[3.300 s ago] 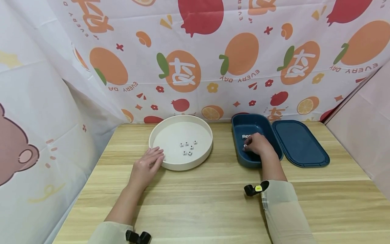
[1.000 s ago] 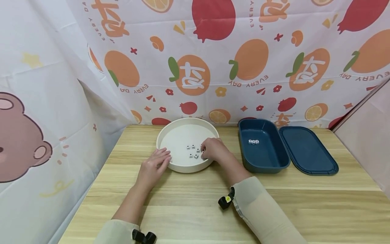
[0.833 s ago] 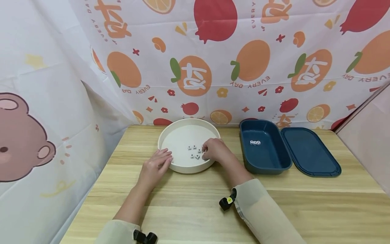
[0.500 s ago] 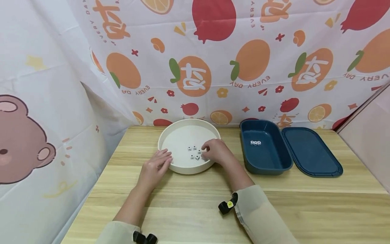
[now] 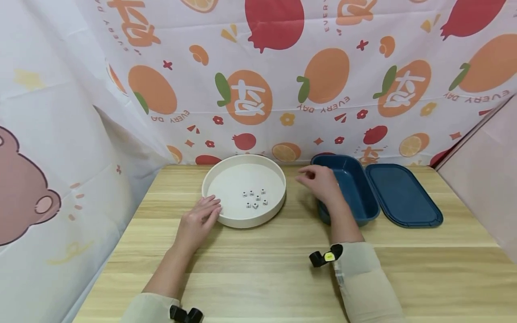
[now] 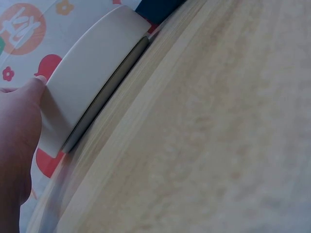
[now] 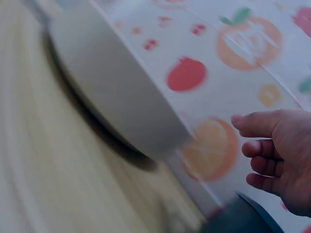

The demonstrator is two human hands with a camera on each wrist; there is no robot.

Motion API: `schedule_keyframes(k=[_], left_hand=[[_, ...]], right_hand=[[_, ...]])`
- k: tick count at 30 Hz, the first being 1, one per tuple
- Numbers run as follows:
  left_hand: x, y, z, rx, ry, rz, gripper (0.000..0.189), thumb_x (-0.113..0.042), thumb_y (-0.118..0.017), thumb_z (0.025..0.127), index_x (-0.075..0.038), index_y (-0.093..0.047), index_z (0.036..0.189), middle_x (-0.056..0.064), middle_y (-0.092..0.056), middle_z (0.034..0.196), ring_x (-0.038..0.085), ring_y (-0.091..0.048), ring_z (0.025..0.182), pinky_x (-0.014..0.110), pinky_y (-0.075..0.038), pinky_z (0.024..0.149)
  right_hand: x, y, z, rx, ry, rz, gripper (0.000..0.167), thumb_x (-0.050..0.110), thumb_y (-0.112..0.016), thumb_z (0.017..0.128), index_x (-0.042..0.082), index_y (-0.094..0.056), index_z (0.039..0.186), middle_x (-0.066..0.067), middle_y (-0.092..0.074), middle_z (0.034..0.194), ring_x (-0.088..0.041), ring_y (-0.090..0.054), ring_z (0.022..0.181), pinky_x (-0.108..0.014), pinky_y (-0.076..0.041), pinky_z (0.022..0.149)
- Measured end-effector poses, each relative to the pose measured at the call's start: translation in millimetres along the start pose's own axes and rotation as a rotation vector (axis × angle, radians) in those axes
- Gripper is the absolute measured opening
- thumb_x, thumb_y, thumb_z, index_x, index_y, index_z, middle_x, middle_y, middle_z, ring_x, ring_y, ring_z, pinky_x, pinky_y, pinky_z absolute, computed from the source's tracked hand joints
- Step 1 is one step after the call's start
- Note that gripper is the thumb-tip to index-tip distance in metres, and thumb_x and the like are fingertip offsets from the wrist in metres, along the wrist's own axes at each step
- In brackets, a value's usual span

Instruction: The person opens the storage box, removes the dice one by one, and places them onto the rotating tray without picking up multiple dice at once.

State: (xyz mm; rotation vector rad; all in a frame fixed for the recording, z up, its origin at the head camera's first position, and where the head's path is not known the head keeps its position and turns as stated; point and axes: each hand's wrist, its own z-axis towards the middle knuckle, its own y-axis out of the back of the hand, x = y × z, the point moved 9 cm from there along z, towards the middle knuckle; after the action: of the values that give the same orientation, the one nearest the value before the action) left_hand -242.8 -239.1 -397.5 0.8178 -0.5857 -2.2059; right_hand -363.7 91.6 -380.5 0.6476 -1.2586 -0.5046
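Observation:
Several small white dice (image 5: 255, 206) lie in a loose group on the floor of a round cream tray (image 5: 242, 222). My left hand (image 5: 198, 220) rests on the tray's near left rim, its fingers reaching over the edge; in the left wrist view a fingertip touches the top of the wall. My right hand (image 5: 321, 181) hovers over the left wall of a deep blue box (image 5: 359, 197), hiding part of its inside. Seen in the right wrist view, the right hand (image 7: 286, 160) has loosely bent fingers and nothing between them.
A blue lid (image 5: 404, 195) lies flat on the wooden table (image 5: 258, 273), to the right of the box. Behind the table hangs a fruit-print cloth (image 5: 282, 89). Another pale cloth (image 5: 81, 157) with a bear print hangs at the left.
My right hand has left the tray and swung right to the box. A die now shows at the right of the group, where its fingers were. My left hand stays at the rim.

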Motion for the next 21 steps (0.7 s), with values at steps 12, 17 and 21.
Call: schedule_keyframes(k=[12,17,21], left_hand=[[5.7,-0.7,-2.0,0.021,0.026,-0.008,0.015,-0.007,-0.076,0.084,0.000,-0.077,0.098,0.011,-0.075,0.106,0.031,-0.068,0.111,0.039,-0.043,0.113],[4.4,-1.1,-2.0,0.012,0.013,-0.009,0.015,-0.006,-0.076,0.084,0.000,-0.077,0.097,0.012,-0.075,0.105,0.032,-0.068,0.110,0.041,-0.045,0.111],[4.5,-2.7,-0.5,0.019,0.018,-0.012,0.016,-0.007,-0.076,0.084,0.000,-0.077,0.098,0.011,-0.075,0.105,0.031,-0.068,0.111,0.042,-0.045,0.111]], right_hand=[[-106.1,36.2,-17.6,0.203,-0.307,-0.136,0.050,0.029,-0.062,0.097,0.005,-0.053,0.139,-0.022,-0.061,0.121,-0.034,-0.056,0.103,-0.052,-0.052,0.093],[-115.4,23.9,-21.5,0.332,-0.356,-0.165,0.063,0.027,-0.062,0.096,0.003,-0.038,0.149,-0.028,-0.052,0.138,-0.039,-0.052,0.118,-0.062,-0.041,0.109],[-114.3,21.2,-22.4,0.371,-0.336,-0.185,0.066,0.026,-0.063,0.096,0.002,-0.035,0.151,-0.029,-0.049,0.140,-0.039,-0.051,0.121,-0.061,-0.039,0.111]])
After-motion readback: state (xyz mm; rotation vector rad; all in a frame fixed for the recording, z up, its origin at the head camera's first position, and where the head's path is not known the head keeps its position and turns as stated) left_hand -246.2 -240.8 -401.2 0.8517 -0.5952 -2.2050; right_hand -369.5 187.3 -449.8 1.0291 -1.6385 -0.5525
